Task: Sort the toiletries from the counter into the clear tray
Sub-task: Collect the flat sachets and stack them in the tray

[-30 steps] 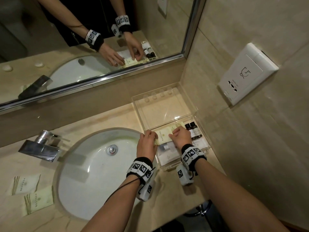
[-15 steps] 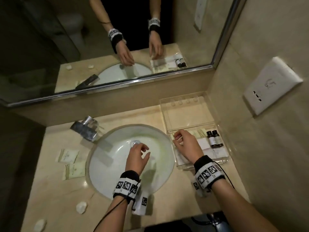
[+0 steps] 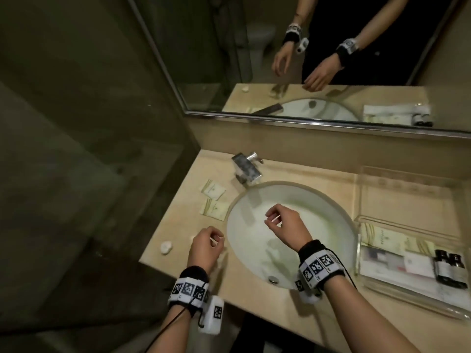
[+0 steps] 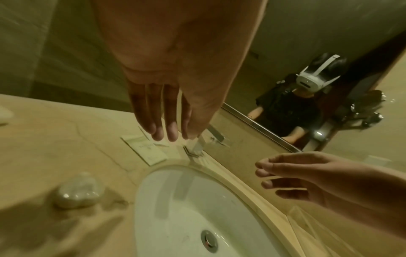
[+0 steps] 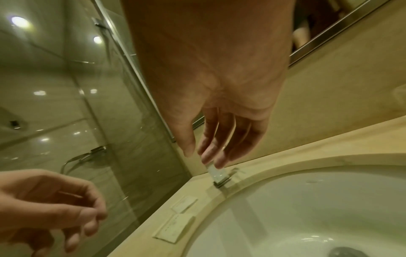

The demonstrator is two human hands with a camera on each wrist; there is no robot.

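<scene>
Left hand: I see it held above the counter's front-left part, just left of the basin; fingers loosely curled, nothing in them.
Right hand: I see it held over the basin, fingers relaxed and slightly bent, thumb apart from them, holding nothing.
Clear tray: on the counter at the right of the basin, against the side wall; a second clear section stands behind it, toward the mirror.
Tray contents: a cream packet along the far side, white flat packs in the middle, two dark bottles lying side by side at the right end.
Sachets on counter, pair: far sachet and near sachet, both cream, lying flat left of the basin, near the tap, just beside each other; I cannot tell whether their edges touch.
Wrapped soaps: one small white round piece near the counter's left edge; another in clear wrap shows in the left wrist view, just left of the basin rim.
Basin: white, oval, set into the beige counter.
Tap: chrome, square-spouted, behind the basin.
Mirror: above the counter, reflecting both hands and the tray.
</scene>
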